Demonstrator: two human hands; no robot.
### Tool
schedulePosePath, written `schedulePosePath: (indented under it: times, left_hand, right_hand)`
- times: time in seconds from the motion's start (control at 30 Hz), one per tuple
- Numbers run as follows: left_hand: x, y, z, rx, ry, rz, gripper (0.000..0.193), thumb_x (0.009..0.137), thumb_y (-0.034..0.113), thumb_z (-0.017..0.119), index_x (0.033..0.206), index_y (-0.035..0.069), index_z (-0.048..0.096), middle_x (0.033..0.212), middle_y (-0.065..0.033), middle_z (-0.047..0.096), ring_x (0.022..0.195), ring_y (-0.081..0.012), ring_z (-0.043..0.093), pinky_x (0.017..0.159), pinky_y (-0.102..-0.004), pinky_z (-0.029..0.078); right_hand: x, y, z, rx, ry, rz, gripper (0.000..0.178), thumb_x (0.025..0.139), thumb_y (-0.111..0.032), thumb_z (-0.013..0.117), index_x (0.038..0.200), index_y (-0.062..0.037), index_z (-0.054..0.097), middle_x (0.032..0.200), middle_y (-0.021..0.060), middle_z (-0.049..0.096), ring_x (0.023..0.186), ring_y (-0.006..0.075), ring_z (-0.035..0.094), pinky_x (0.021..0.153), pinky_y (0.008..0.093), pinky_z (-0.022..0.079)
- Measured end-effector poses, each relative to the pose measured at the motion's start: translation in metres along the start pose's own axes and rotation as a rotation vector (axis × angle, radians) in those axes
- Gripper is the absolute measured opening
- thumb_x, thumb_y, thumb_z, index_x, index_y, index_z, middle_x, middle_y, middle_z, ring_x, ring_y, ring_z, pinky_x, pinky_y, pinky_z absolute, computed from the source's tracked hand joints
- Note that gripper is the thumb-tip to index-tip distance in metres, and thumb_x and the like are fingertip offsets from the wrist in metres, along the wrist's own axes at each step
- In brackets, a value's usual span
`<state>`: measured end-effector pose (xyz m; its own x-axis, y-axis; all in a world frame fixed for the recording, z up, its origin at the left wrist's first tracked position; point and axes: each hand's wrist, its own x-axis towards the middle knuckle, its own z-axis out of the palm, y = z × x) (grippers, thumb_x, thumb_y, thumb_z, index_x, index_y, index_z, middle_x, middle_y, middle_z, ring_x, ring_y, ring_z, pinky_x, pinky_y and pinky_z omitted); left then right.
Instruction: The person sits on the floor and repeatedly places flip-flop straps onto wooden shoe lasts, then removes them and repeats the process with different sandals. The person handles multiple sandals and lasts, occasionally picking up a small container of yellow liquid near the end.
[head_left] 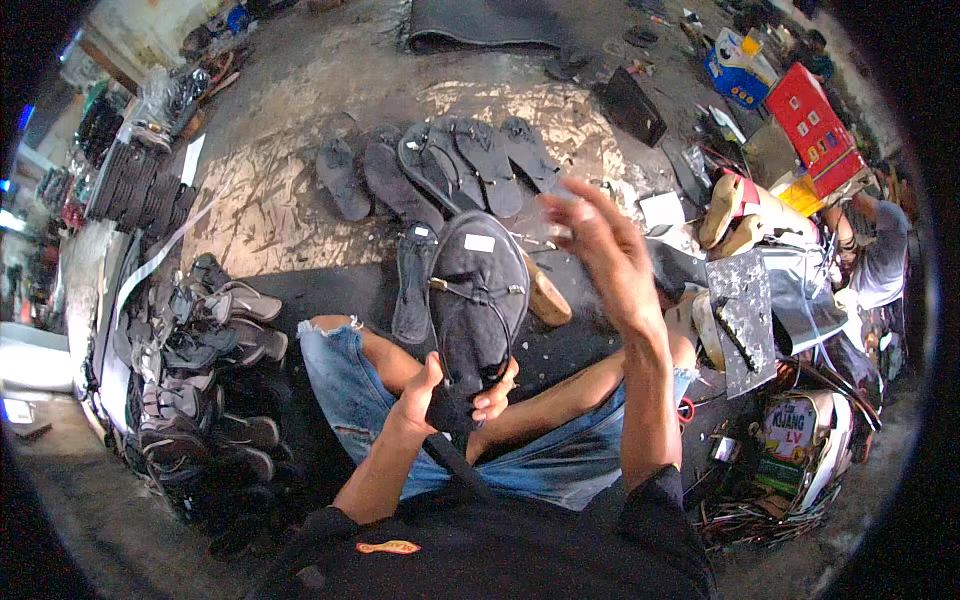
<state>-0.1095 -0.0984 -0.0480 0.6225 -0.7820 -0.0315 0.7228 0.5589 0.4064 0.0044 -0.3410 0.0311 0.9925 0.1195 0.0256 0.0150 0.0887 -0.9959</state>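
In our left hand [412,400] we grasp a dark strapped sandal [483,268] by its near end, thumb on one side and fingers on the other, holding it up above our lap, toward the brown floor sheet's [265,225] near edge. Our right hand [605,250] is raised and blurred, apparently gripping nothing. Other dark sandals [488,170] lie between the sheet's middle and right edge; a sandal heap [250,345] sits off its near left corner.
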Motion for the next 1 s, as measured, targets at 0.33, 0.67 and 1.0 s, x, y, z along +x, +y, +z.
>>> schedulePosePath:
  times: [0.33, 0.67, 1.0]
  left_hand:
    - [-0.093, -0.021, -0.009, 1.201, 0.846, 0.215, 0.039, 0.093, 0.025, 0.082, 0.116, -0.005, 0.072, 0.099, -0.0137, 0.078, 0.094, -0.0111, 0.069, 0.087, -0.0308, 0.055]
    - [-0.173, 0.048, -0.03, 0.94, 1.529, 0.751, 0.06, 0.09, 0.033, 0.084, 0.134, -0.002, 0.061, 0.124, -0.0133, 0.069, 0.124, -0.0224, 0.062, 0.107, -0.0371, 0.049]
    - [-0.468, 0.268, -0.024, 1.247, 2.459, 0.932, 0.072, 0.091, 0.038, 0.08, 0.138, -0.008, 0.052, 0.125, -0.0265, 0.067, 0.113, -0.0336, 0.068, 0.098, -0.0402, 0.053]
  right_hand:
    - [-0.026, 0.049, 0.042, -0.152, -0.321, 0.293, 0.029, 0.097, -0.023, 0.079, 0.115, -0.001, 0.072, 0.101, 0.0027, 0.073, 0.094, 0.0126, 0.064, 0.087, 0.0297, 0.051]
    - [-0.002, 0.2, 0.131, -0.419, -0.057, 0.246, 0.096, 0.1, -0.049, 0.072, 0.162, 0.0045, 0.022, 0.158, 0.0327, 0.037, 0.151, 0.0439, 0.034, 0.125, 0.053, 0.027]
    - [0.003, 0.177, 0.14, 0.738, -0.043, 0.702, 0.086, 0.088, -0.018, 0.078, 0.16, -0.0067, 0.031, 0.151, 0.0304, 0.047, 0.119, 0.0347, 0.059, 0.091, 0.0454, 0.054]
